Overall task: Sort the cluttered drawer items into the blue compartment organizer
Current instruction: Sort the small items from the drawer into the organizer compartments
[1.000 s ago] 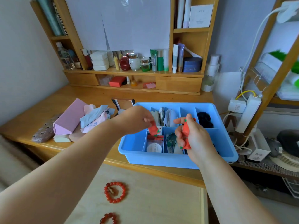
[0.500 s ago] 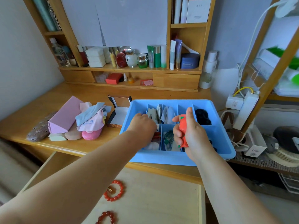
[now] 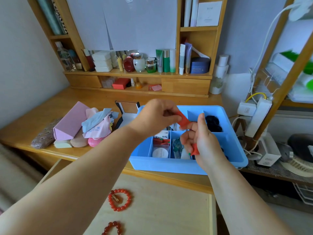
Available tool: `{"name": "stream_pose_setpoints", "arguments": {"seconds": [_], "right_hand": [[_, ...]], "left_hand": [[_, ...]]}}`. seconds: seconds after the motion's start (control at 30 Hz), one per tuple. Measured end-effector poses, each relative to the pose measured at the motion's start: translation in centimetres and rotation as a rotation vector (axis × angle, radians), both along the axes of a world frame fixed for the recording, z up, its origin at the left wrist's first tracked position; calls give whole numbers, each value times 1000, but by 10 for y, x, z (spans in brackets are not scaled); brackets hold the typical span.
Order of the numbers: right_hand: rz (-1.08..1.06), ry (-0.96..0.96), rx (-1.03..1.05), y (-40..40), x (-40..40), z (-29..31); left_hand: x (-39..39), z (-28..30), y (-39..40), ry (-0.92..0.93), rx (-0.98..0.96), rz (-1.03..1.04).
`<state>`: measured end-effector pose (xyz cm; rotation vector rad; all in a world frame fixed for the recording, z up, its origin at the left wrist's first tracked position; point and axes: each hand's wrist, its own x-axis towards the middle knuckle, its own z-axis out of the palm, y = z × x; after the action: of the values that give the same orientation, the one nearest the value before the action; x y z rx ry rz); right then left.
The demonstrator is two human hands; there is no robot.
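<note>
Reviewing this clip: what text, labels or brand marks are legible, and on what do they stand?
None reads with certainty.
Round white tin in the blue organizer: cursive brand, too blurred.
White packet: small dark print, unreadable.
Pink cloth: blue characters, unreadable.
White box on top shelf: faint lines, too small.
Navy jar: pale line, unreadable.

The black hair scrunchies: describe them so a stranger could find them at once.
Start at the blue organizer on the wooden desk. Look to its far right compartment, just beyond the right hand. The black hair scrunchies are there, the only dark, fluffy things among pale packets and red items.
</note>
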<state>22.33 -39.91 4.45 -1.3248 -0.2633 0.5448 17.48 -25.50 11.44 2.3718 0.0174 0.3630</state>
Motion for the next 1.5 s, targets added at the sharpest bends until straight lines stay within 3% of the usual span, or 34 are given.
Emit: {"name": "stream_pose_setpoints", "arguments": {"seconds": [0.23,0.5,0.73,0.9,1.07,1.2,1.4,1.47,1.5], "right_hand": [[-117,72,77,1,4,0],[-113,73,101,2,5,-1],[-131,119,141,3,5,0],[-110,106,158,3,4,1],[-125,102,142,3,4,2],[-128,99,143,4,4,1],[-126,114,148,4,5,0],[-119,112,149,4,5,0],[-112,111,154,4,5,0]], "left_hand": [[1,-31,30,293,318,128],[11,-63,22,195,482,121],[8,-65,15,245,882,-3],[7,-61,12,359,866,46],[4,-63,19,270,584,151],[3,-70,18,197,619,131],[10,-63,16,398,868,-49],[7,-56,16,356,776,-33],[5,-50,18,268,609,39]]}}
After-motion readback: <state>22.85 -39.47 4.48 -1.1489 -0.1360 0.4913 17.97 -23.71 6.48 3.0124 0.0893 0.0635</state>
